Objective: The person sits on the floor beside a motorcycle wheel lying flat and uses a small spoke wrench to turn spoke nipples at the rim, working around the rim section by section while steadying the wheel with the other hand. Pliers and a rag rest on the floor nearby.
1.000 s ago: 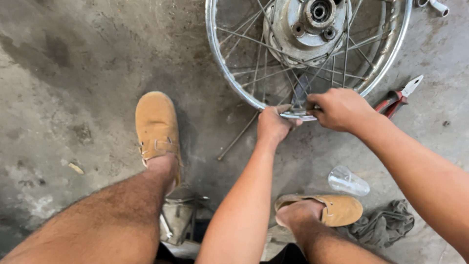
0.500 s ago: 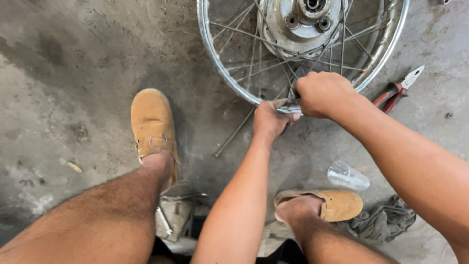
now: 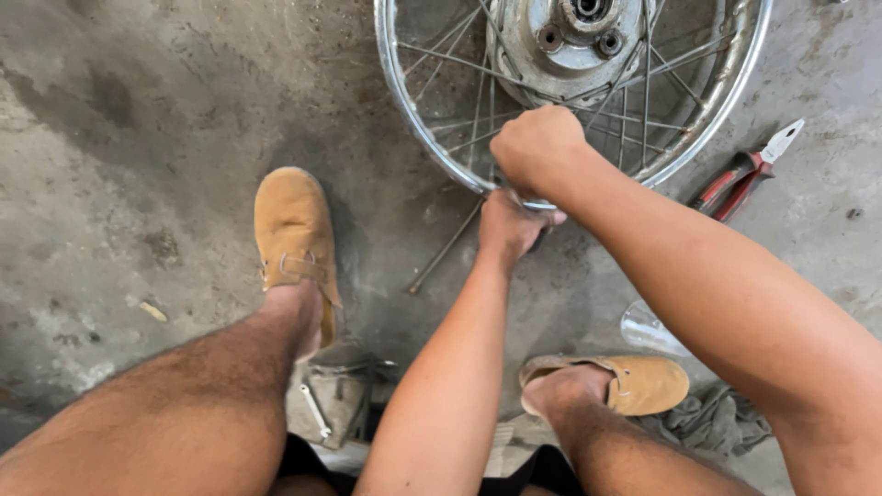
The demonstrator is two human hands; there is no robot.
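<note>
Concrete floor (image 3: 138, 138), grey and stained, fills the frame. Left of centre: a tan shoe (image 3: 292, 241); a wrench (image 3: 313, 411) lies on a bag below it. A loose spoke (image 3: 446, 248) lies beside the rim. Centre: left hand (image 3: 508, 225), fingers closed at the lower edge of the wheel (image 3: 574, 87), upper centre. Right hand (image 3: 539, 152) just above, fist closed over the rim; what it grips is hidden. Right: red pliers (image 3: 746, 173), clear cup (image 3: 648, 328), grey rag (image 3: 712, 420).
</note>
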